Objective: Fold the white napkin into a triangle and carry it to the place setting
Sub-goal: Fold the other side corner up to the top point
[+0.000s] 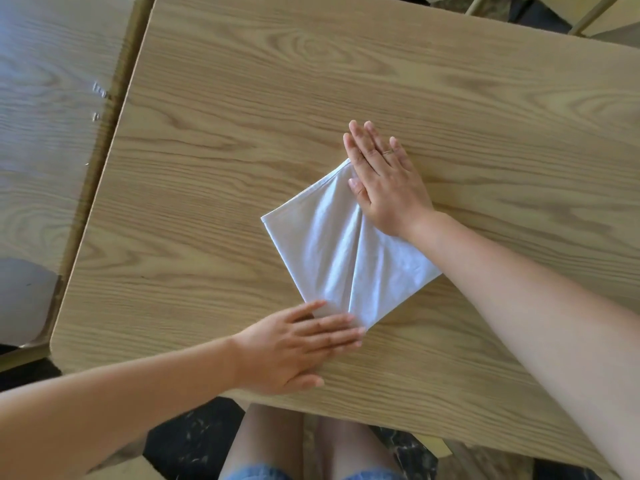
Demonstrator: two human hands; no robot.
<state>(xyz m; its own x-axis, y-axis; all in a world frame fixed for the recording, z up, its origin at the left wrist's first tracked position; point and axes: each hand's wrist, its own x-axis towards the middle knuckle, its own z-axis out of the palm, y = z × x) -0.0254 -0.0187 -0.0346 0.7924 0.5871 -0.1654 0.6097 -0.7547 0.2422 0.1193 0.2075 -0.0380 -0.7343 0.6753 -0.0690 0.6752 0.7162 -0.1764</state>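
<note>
A white napkin (332, 247) lies on the wooden table (242, 133) as a diamond-like folded square, with a crease running from its near corner toward the far corner. My right hand (384, 181) lies flat, fingers together, pressing the napkin's far corner and right edge. My left hand (301, 348) lies flat with its fingertips on the napkin's near corner. Neither hand grips the cloth. No place setting is in view.
A second wooden table (45, 116) stands to the left across a narrow gap. The near table edge runs just above my knees (311, 445). Chair legs and a dark floor show at the top right (540, 12).
</note>
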